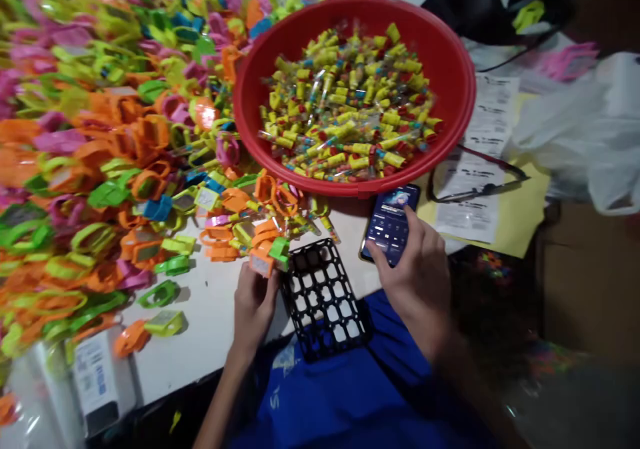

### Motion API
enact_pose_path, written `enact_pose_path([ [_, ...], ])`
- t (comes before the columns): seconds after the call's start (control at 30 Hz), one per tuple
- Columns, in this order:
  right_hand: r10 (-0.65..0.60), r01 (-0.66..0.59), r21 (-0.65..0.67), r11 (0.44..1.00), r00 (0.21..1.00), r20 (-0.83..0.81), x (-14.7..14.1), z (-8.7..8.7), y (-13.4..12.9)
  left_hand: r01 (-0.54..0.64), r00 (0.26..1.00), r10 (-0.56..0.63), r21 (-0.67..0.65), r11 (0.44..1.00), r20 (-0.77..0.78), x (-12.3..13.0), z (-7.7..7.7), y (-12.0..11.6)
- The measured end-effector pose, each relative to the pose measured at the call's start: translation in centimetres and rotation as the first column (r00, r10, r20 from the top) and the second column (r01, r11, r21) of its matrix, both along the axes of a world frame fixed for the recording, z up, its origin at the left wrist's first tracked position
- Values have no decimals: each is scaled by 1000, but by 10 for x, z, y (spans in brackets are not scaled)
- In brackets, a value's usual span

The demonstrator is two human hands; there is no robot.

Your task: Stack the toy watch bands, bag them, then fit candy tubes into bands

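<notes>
A white desk spreads across the middle and left, its smooth, pale top ending in a front edge that runs slantwise above deep shadow. Low on the right, a flat brown surface shows in the gloom, too dim to identify, while the upper right corner fades to dark brown. The light is weak and cool, brightest over the desk.

The lower right is dark, the edges blurred.
</notes>
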State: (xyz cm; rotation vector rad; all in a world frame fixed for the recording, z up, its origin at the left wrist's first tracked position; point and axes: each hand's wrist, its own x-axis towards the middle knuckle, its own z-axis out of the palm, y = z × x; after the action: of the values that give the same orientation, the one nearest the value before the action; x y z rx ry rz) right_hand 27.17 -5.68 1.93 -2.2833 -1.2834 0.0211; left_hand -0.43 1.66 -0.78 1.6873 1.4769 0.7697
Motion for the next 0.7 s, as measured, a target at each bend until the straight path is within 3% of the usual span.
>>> enact_pose_path([
  [0.1, 4, -7, 44, 999, 998, 68, -1, -7, 2, 104, 994, -105, 52, 993, 19, 0, 2, 2],
  [0.23, -64, 54, 82, 995, 990, 122, -7, -15, 8, 134, 988, -141, 121, 984, 58, 2, 4, 4],
  [0.4, -130, 135, -28, 990, 982, 135, -14, -18, 20, 146, 985, -159, 161, 976, 72, 3, 6, 4],
  [0.57, -115, 138, -151, 979, 982, 148, -6, -8, 17, 158, 979, -177, 172, 972, 103, 4, 7, 3],
  [0.7, 3, 23, -140, 990, 984, 176, 5, -10, -1, 137, 981, -161, 194, 971, 111, -1, 8, -1],
])
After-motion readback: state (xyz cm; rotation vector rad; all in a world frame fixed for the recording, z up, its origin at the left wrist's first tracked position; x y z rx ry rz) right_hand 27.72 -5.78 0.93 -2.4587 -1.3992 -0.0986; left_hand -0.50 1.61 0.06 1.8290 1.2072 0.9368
